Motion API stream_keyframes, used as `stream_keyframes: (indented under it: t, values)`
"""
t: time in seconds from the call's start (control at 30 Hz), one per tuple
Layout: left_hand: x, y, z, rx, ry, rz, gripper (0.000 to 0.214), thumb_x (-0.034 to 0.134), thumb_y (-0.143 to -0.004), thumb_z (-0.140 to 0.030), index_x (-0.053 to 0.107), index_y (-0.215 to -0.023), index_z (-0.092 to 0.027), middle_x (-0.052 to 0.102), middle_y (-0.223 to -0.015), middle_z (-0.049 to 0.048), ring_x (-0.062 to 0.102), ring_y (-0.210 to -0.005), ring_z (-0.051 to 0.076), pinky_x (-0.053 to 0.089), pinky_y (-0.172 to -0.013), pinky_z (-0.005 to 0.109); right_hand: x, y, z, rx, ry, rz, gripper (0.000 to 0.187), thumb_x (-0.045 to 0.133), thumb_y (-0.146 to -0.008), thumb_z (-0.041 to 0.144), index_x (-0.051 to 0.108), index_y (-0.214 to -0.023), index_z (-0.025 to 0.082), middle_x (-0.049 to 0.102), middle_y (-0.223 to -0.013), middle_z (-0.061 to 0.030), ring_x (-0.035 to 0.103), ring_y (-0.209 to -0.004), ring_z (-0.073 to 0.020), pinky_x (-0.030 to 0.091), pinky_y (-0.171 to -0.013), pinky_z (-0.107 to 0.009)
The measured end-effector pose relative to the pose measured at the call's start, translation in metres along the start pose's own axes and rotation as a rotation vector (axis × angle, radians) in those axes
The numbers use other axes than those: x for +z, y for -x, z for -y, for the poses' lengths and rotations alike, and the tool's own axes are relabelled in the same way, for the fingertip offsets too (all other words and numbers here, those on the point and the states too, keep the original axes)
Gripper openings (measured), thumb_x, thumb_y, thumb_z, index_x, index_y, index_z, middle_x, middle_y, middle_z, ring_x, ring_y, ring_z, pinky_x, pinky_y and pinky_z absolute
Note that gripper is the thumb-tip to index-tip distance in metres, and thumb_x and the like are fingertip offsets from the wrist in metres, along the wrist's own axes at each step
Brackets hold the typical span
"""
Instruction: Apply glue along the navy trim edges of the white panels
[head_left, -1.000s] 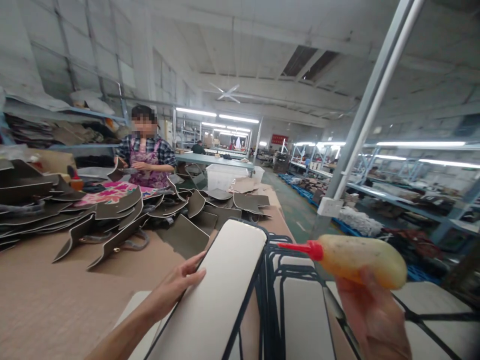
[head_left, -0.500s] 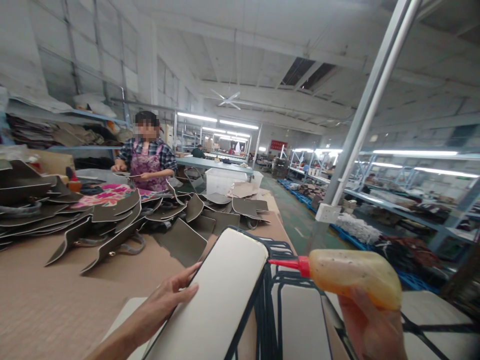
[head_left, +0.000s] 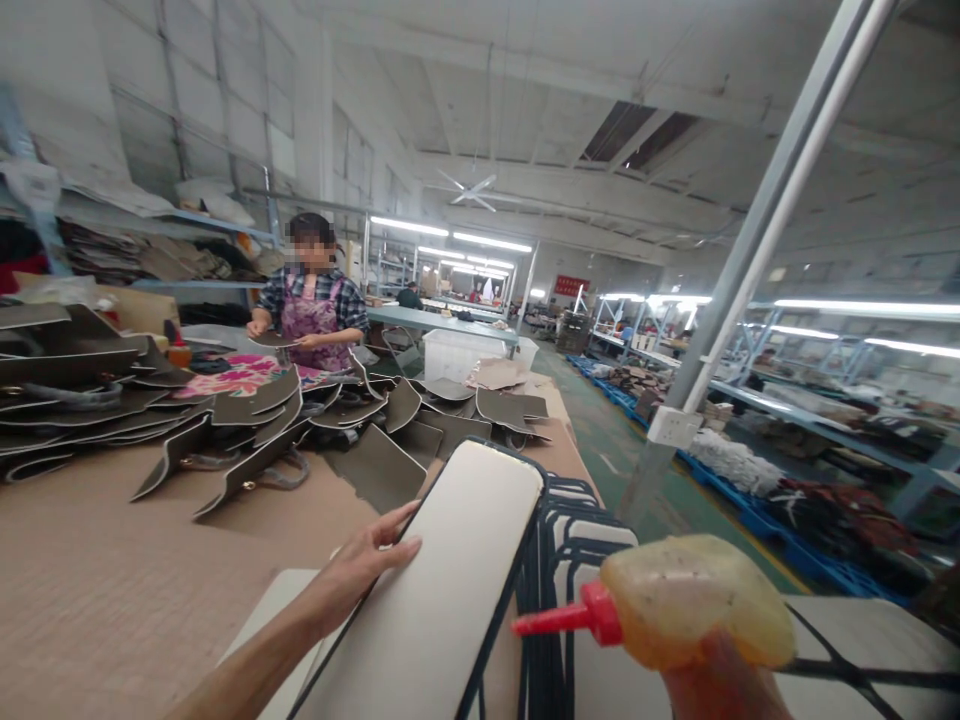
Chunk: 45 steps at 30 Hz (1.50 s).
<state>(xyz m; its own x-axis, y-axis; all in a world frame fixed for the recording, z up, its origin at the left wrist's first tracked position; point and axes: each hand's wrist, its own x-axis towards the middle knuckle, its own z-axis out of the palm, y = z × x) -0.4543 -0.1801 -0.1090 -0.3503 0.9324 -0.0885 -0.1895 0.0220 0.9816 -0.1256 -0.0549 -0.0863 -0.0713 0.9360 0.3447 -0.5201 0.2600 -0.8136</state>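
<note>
My left hand [head_left: 365, 560] rests with fingers stretched along the left edge of a cream panel with dark trim [head_left: 450, 590], tilted up from the table. My right hand [head_left: 720, 680], mostly out of view at the bottom, grips a soft yellowish glue bottle [head_left: 694, 600] with a red nozzle [head_left: 566, 618]. The nozzle points left, close to the panel's right edge. More cream panels with dark edges [head_left: 592, 540] lie stacked behind and to the right.
Dark grey cut pieces [head_left: 247, 430] are piled across the brown table [head_left: 112, 590]. A person in a plaid shirt and apron [head_left: 311, 305] works at the far end. A metal post [head_left: 735, 280] rises on the right beside the green aisle.
The glue bottle has come down and leftward, its nozzle now nearer the panel's right edge. My left hand stays on the panel. The view has shifted slightly.
</note>
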Motion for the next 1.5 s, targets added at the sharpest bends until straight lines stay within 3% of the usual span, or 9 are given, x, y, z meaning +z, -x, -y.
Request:
stream_keyframes:
  t: [0.17, 0.33, 0.53, 0.77, 0.97, 1.07, 1.23, 1.37, 1.5]
  values:
    - [0.017, -0.012, -0.004, 0.017, -0.004, -0.122, 0.110, 0.094, -0.058, -0.046, 0.049, -0.152, -0.012, 0.078, -0.112, 0.0146, 0.072, -0.103, 0.032, 0.056, -0.085, 0.036, 0.030, -0.010, 0.001, -0.040, 0.000, -0.190, 0.066, 0.095, -0.053, 0.043, 0.074, -0.114, 0.031, 0.075, -0.116, 0.0005, 0.072, -0.103, -0.0241, 0.062, -0.085, -0.031]
    - [0.027, -0.030, 0.000, -0.009, 0.053, -0.053, 0.075, 0.097, -0.047, -0.044, 0.075, -0.110, -0.011, 0.080, -0.094, 0.0107, 0.073, -0.080, 0.025, 0.055, -0.072, 0.031, 0.027, -0.008, -0.012, -0.005, 0.020, -0.208, 0.063, 0.093, -0.056, 0.039, 0.073, -0.115, 0.033, 0.071, -0.124, 0.0034, 0.061, -0.123, -0.0259, 0.049, -0.109, -0.043]
    - [0.029, -0.049, 0.007, -0.152, 0.157, -0.096, 0.055, 0.100, -0.041, -0.036, 0.070, -0.082, -0.015, 0.075, -0.072, 0.0030, 0.066, -0.062, 0.016, 0.053, -0.062, 0.027, 0.022, 0.012, -0.016, 0.085, 0.020, -0.239, 0.066, 0.094, -0.050, 0.040, 0.073, -0.113, 0.038, 0.065, -0.136, 0.0055, 0.042, -0.144, -0.0350, 0.026, -0.123, -0.062]
    - [0.046, -0.045, 0.003, -0.199, 0.156, 0.044, 0.046, 0.093, -0.048, -0.019, 0.072, -0.089, -0.014, 0.077, -0.081, 0.0056, 0.071, -0.077, 0.022, 0.054, -0.070, 0.031, 0.030, -0.001, -0.023, 0.008, 0.064, -0.176, 0.064, 0.093, -0.055, 0.039, 0.071, -0.115, 0.030, 0.068, -0.125, -0.0023, 0.056, -0.128, -0.0317, 0.036, -0.117, -0.058]
    - [0.056, -0.046, 0.005, -0.134, 0.151, 0.141, 0.047, 0.089, -0.050, -0.020, 0.072, -0.094, -0.014, 0.076, -0.082, 0.0050, 0.069, -0.072, 0.021, 0.054, -0.070, 0.032, 0.033, -0.025, -0.029, -0.116, 0.116, -0.196, 0.071, 0.097, -0.045, 0.035, 0.066, -0.108, 0.024, 0.068, -0.099, 0.0038, 0.064, -0.093, -0.0151, 0.055, -0.090, -0.026]
    - [0.055, -0.051, 0.006, -0.123, 0.154, 0.106, 0.049, 0.090, -0.049, -0.023, 0.070, -0.093, -0.014, 0.074, -0.081, 0.0046, 0.068, -0.072, 0.021, 0.053, -0.069, 0.033, 0.024, 0.006, -0.043, -0.078, 0.168, -0.179, 0.072, 0.097, -0.047, 0.033, 0.066, -0.112, 0.023, 0.070, -0.100, 0.0026, 0.065, -0.088, -0.0135, 0.055, -0.078, -0.017]
    - [0.047, -0.054, 0.011, -0.078, 0.146, 0.000, 0.049, 0.092, -0.049, -0.025, 0.066, -0.089, -0.016, 0.071, -0.076, 0.0014, 0.066, -0.074, 0.020, 0.050, -0.072, 0.032, 0.006, 0.066, -0.062, 0.061, 0.392, -0.047, 0.072, 0.092, -0.054, 0.053, 0.068, -0.117, 0.029, 0.073, -0.096, -0.0014, 0.069, -0.082, -0.0241, 0.060, -0.070, -0.030]
    - [0.047, -0.044, 0.009, -0.069, 0.130, 0.031, 0.050, 0.092, -0.050, -0.026, 0.064, -0.090, -0.017, 0.072, -0.079, 0.0019, 0.066, -0.076, 0.020, 0.051, -0.073, 0.032, 0.017, 0.019, -0.050, -0.091, 0.309, -0.198, 0.063, 0.094, -0.053, 0.045, 0.067, -0.106, 0.024, 0.068, -0.090, -0.0001, 0.064, -0.077, -0.0180, 0.055, -0.067, -0.024]
    - [0.051, -0.039, 0.003, -0.070, 0.137, 0.080, 0.050, 0.090, -0.052, -0.026, 0.066, -0.094, -0.016, 0.074, -0.086, 0.0041, 0.067, -0.078, 0.021, 0.052, -0.073, 0.032, 0.027, -0.029, -0.037, -0.178, 0.246, -0.258, 0.073, 0.093, -0.051, 0.049, 0.059, -0.111, 0.024, 0.064, -0.101, 0.0013, 0.061, -0.089, -0.0172, 0.055, -0.083, -0.028]
